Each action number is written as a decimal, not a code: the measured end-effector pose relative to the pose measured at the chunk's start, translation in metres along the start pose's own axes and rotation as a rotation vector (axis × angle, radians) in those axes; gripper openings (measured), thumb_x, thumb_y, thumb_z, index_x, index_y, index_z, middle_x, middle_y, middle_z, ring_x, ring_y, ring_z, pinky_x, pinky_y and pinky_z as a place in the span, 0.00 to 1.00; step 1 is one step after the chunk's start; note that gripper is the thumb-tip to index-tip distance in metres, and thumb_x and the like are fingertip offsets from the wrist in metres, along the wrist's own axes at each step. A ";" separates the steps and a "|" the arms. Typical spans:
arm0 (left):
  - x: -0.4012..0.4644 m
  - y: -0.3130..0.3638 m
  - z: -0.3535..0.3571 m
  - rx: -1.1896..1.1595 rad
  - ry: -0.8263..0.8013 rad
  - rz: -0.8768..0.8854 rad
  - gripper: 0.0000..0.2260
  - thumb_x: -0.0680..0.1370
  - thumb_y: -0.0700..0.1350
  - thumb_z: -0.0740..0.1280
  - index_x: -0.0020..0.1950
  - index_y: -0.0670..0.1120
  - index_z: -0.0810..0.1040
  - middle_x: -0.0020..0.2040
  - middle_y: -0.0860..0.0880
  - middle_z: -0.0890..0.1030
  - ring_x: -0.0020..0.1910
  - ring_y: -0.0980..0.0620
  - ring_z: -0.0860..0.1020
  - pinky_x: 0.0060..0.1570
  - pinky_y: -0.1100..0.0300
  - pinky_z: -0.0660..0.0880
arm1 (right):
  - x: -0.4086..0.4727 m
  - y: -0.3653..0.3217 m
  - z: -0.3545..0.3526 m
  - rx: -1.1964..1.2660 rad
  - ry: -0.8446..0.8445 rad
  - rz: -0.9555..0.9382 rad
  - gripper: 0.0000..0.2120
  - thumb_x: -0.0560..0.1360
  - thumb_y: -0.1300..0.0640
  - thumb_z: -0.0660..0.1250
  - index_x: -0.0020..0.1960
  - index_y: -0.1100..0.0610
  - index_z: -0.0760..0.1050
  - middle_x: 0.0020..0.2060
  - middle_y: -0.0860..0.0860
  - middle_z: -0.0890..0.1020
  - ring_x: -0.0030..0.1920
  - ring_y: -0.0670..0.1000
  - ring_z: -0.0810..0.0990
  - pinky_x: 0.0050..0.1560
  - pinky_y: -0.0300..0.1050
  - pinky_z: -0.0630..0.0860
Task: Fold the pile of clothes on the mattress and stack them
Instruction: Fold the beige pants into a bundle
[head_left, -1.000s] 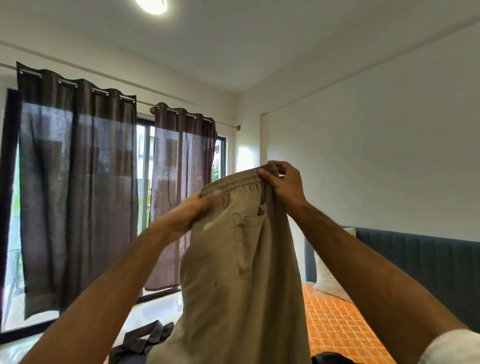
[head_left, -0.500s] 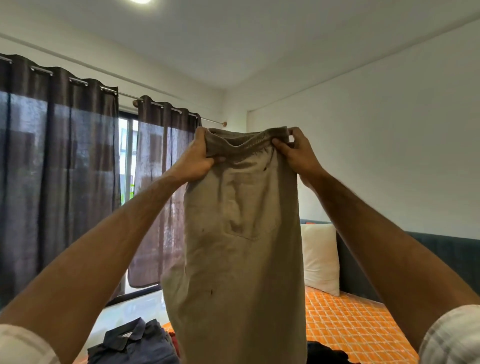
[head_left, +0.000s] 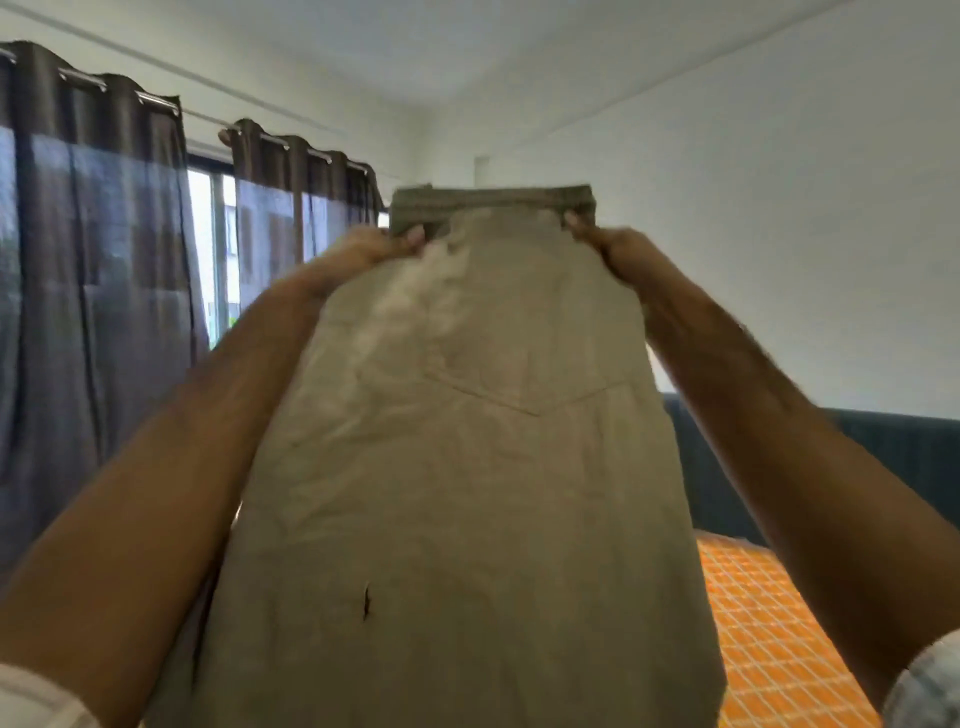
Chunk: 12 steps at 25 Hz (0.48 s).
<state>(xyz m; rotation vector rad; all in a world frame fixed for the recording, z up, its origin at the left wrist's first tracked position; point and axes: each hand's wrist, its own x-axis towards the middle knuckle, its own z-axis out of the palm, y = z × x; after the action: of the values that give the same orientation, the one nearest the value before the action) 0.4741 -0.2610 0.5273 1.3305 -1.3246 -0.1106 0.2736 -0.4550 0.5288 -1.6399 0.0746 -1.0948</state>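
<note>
Behind the raised khaki trousers (head_left: 467, 467), curtains (head_left: 93, 270) hang at nine o'clock. Keep your left hand (head_left: 363, 254) and right hand (head_left: 618, 249) pinching the waistband (head_left: 493, 200) corners (level, taut) while lowering them onto the mattress (head_left: 769, 623).

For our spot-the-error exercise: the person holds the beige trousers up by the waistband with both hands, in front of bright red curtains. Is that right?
Not quite. The head view shows dark grey curtains, not red. The rest stands: left hand and right hand grip the waistband of the beige trousers, held up.

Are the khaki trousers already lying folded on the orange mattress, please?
No, the khaki trousers hang in the air, gripped at the waistband by the left hand and the right hand, above the orange mattress.
</note>
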 end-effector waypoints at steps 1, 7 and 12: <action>0.002 -0.039 0.006 0.047 -0.020 -0.047 0.07 0.81 0.45 0.65 0.46 0.45 0.80 0.32 0.55 0.84 0.31 0.62 0.81 0.34 0.69 0.77 | 0.000 0.036 -0.007 -0.021 -0.015 0.087 0.10 0.80 0.56 0.68 0.50 0.64 0.81 0.39 0.54 0.87 0.37 0.50 0.85 0.42 0.43 0.83; -0.010 -0.258 0.049 0.115 -0.272 -0.362 0.14 0.78 0.39 0.70 0.63 0.38 0.80 0.59 0.42 0.83 0.59 0.44 0.82 0.62 0.50 0.78 | -0.030 0.241 -0.054 -0.164 -0.240 0.411 0.17 0.67 0.56 0.77 0.55 0.55 0.83 0.49 0.50 0.86 0.47 0.47 0.85 0.46 0.42 0.83; 0.023 -0.375 0.089 0.655 -0.337 -0.222 0.14 0.70 0.56 0.74 0.47 0.47 0.85 0.45 0.46 0.81 0.47 0.45 0.80 0.49 0.50 0.76 | 0.000 0.366 -0.096 -0.514 -0.345 0.606 0.13 0.77 0.56 0.73 0.62 0.54 0.80 0.52 0.50 0.83 0.48 0.49 0.79 0.45 0.44 0.73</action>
<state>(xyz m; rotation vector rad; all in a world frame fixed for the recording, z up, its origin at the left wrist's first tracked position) 0.6407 -0.4609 0.2415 2.0853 -1.5602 -0.0533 0.3792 -0.6678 0.2345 -2.0462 0.6261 -0.3298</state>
